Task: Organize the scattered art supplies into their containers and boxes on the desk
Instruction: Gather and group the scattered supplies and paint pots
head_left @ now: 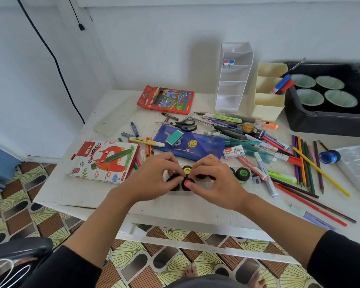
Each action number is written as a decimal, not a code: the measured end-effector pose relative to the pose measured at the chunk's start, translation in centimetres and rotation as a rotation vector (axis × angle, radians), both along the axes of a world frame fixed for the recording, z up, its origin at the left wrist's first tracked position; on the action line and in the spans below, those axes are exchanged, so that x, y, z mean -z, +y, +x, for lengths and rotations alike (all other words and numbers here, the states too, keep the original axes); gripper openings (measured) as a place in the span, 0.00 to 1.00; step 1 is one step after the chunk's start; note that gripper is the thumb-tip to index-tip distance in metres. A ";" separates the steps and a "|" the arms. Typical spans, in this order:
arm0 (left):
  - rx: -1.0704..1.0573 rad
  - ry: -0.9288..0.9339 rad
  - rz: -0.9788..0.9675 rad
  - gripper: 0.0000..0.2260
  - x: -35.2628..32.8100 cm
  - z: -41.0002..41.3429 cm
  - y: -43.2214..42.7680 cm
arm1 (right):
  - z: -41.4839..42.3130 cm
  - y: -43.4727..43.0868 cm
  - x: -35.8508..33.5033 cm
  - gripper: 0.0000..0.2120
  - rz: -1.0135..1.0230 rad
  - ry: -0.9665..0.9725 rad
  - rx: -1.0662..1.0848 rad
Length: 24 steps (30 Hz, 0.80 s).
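Leaves bare room along the near edge of the desk [87, 192], from the left corner to beneath both wrists. Hemmed on the left by the oil pastels box [104, 161], just beside the left hand [154, 179]. Filled between the hands with paint pots [187, 170]. Blocked behind by the blue pencil case [197, 146]. Crowded beyond the right hand [214, 179]: green pot [243, 173], markers [263, 171], then fanned coloured pencils [303, 163] reaching the front edge. Walled at the far right by the white organizer [233, 84], cream organizer [266, 107] and black tray [299, 119].

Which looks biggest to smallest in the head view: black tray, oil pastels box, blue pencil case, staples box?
black tray, partly cut off
oil pastels box and blue pencil case: alike, box nearer, unranked
staples box
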<state>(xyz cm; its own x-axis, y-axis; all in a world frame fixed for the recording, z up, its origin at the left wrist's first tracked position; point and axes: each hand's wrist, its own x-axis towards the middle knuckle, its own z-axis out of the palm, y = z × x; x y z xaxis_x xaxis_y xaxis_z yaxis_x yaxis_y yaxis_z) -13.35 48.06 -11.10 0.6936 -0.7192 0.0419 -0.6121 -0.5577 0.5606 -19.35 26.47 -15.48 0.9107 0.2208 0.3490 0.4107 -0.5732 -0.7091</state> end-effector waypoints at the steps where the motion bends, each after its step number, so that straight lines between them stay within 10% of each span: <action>1: -0.005 -0.009 -0.023 0.05 -0.1 0.1 -0.3 | 0.1 0.0 -0.3 0.07 0.022 -0.009 0.028; 24: 0.275 -0.061 0.102 0.14 1.0 1.3 -16.8 | -3.9 -15.6 -0.6 0.04 -0.257 -0.051 0.547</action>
<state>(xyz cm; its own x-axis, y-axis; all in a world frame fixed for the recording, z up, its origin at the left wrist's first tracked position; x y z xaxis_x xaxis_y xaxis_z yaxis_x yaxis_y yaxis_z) -12.05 31.29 -12.15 0.4709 -0.8822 -0.0044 -0.7789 -0.4181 0.4674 -23.30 10.91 -14.84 0.8995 -0.1921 0.3924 0.0375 -0.8608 -0.5075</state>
